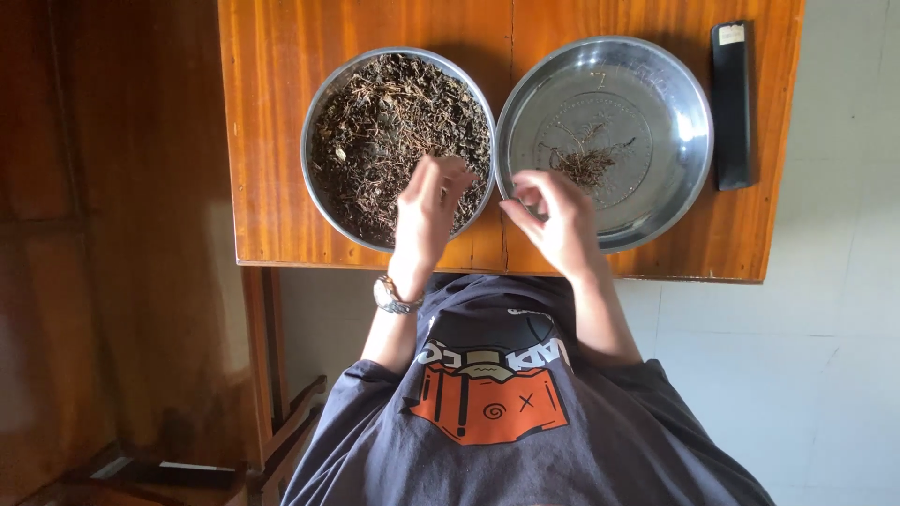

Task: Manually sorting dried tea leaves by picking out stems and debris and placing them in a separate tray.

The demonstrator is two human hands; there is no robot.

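Note:
A round metal bowl full of dark dried leaves and thin stems sits on the wooden table. My left hand, with a watch on its wrist, reaches into the bowl's near right side, fingertips on the leaves. To its right stands a second metal bowl holding only a small clump of stems. My right hand hovers over this bowl's near left rim, fingers curled and pinched together. Whether a stem is between them is too small to tell.
A long black flat object lies along the table's right edge. The table's near edge runs just under my wrists. Dark wooden furniture stands to the left, and pale floor tiles show on the right.

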